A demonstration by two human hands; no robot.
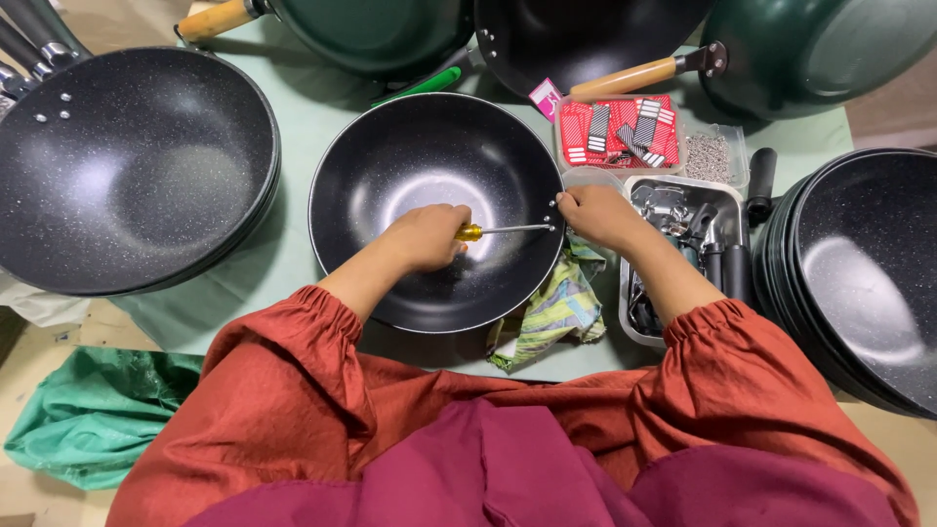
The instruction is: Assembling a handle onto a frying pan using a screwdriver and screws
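Rust-red sleeves reach over a black wok [390, 166] on the green table [303, 117]. Inside it, the left hand [426, 237] is closed around a yellow-handled screwdriver [498, 231], while the right hand [595, 215] pinches the rim beside a tray of handle parts [683, 210].

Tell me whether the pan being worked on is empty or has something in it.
Empty of food. The pan shows a bare, glossy black inside; only the screwdriver held by the left hand reaches across it to the rim, where the right hand rests.
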